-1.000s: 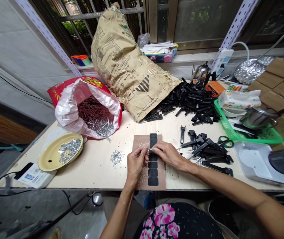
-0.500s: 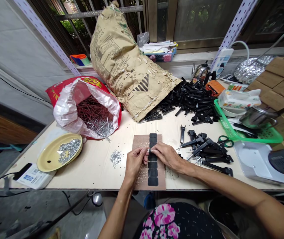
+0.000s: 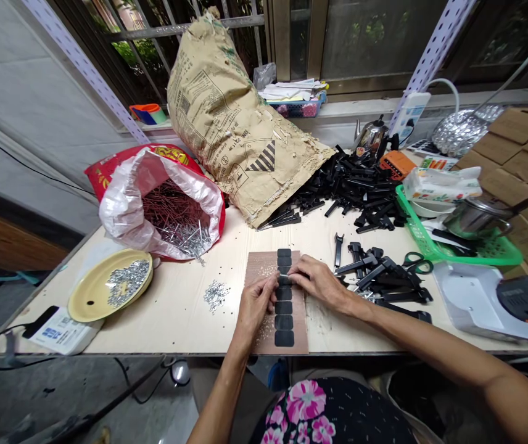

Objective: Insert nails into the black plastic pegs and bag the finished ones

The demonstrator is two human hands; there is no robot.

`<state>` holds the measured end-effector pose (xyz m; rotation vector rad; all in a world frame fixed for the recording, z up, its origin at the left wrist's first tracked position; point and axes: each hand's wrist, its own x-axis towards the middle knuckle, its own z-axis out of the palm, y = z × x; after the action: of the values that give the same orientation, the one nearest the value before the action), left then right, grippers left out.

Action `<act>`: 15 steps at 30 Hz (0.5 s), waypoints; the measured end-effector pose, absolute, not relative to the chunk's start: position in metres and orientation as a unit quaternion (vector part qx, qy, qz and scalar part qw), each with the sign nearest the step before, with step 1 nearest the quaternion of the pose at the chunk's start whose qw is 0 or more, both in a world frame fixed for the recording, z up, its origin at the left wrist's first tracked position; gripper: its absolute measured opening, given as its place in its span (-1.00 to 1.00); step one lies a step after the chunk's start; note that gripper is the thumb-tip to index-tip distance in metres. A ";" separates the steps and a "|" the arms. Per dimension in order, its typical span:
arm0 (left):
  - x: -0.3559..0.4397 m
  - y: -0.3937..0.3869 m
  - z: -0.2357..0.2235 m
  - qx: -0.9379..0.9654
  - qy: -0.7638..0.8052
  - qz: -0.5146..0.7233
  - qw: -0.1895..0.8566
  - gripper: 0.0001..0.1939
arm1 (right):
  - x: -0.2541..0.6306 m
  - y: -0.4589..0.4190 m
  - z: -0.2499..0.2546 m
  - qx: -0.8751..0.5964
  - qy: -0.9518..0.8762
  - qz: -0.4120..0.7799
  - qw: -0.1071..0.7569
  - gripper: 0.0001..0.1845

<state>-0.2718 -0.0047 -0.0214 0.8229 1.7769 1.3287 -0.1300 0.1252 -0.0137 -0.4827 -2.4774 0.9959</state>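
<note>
My left hand (image 3: 258, 302) is closed in a pinch over the left side of a brown board (image 3: 257, 262). Opposite it, my right hand (image 3: 317, 282) is also pinched, with its wrist resting toward the right. A small, thin silver metal piece (image 3: 284, 275) spans the narrow gap between the two sets of fingertips; its exact kind is too small to tell. Beneath the fingers, a column of black rounded-square pads (image 3: 284, 322) runs down the board. Left of the board lies a little heap of small silver metal pieces (image 3: 216, 295).
Black plastic handles (image 3: 375, 271) and scissors (image 3: 418, 263) lie at right, before a green basket (image 3: 499, 253). Behind, a paper sack (image 3: 227, 123) spills black parts (image 3: 347, 185). At left are a bag (image 3: 123, 209) of metal pins and a yellow dish (image 3: 81, 287).
My right hand has shifted slightly right and up, widening the gap between the fingertips. My left hand stays almost in place, still pinched. The view has tilted a little.
</note>
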 end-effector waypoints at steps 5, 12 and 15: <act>-0.275 -0.016 -0.021 0.327 0.743 0.532 0.239 -0.65 | -0.131 0.164 -0.025 -0.178 -0.933 0.240 0.202 -0.81; -0.276 -0.021 -0.029 0.315 0.767 0.528 0.180 -0.65 | -0.128 0.136 -0.038 0.010 -0.968 0.211 0.134 -0.72; -0.275 -0.021 -0.029 0.316 0.772 0.523 0.175 -0.63 | -0.134 0.138 -0.033 -0.028 -0.959 0.243 0.141 -0.70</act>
<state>-0.2747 -0.0207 -0.0295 0.8955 2.1867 1.4813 -0.1341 0.1384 -0.0330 -0.0820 -2.7693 0.7013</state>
